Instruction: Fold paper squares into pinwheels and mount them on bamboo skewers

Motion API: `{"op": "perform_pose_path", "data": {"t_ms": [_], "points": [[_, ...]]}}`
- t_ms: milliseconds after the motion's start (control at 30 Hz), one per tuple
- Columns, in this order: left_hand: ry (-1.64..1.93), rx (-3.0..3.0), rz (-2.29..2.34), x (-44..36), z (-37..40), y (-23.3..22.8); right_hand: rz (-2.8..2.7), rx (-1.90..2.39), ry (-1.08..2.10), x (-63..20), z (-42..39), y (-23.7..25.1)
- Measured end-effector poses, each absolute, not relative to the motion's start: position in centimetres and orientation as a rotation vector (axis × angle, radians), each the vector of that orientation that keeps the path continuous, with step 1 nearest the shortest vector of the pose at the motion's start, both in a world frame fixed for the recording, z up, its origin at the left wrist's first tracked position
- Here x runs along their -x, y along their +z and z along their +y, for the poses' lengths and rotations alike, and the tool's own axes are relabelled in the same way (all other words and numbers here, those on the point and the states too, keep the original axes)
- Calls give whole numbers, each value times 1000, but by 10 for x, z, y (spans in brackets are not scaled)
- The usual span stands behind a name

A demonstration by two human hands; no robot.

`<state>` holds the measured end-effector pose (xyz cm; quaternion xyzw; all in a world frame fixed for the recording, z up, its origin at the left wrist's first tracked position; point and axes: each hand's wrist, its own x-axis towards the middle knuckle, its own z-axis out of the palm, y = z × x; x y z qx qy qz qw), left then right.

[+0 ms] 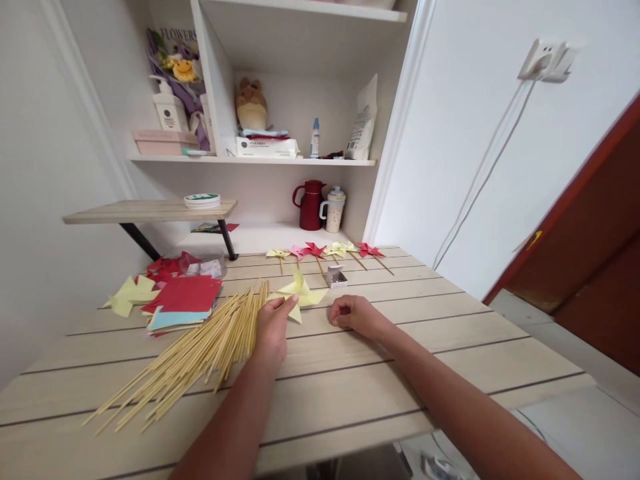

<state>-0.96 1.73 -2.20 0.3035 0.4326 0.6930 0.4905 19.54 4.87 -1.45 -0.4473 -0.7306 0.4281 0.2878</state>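
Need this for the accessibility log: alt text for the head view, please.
A person's left hand pinches a yellow paper pinwheel on a pale wooden table, while the right hand rests loosely curled beside it. A pile of wooden sticks and coloured paper sheets lie to the left; finished pinwheels line the far edge.

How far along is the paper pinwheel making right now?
Done: a row of red, pink and yellow paper pinwheels on sticks lies at the table's far edge. In hand: the left hand pinches a yellow folded pinwheel without a stick; the right hand rests closed beside it. Left: many bamboo skewers and stacked coloured paper squares.
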Motion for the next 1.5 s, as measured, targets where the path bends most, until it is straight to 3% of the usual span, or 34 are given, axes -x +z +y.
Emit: {"op": "perform_pose_path", "data": {"t_ms": [433,833,1500], "points": [[1714,-766,1138,7,16,-22,-1680,1117,800,-200,38,19],[1664,-817,1185,-5,11,-13,-1831,927,576,-177,16,22],[1694,-1282,1214,-16,6,-12,-1875,876,582,-179,17,24]]}}
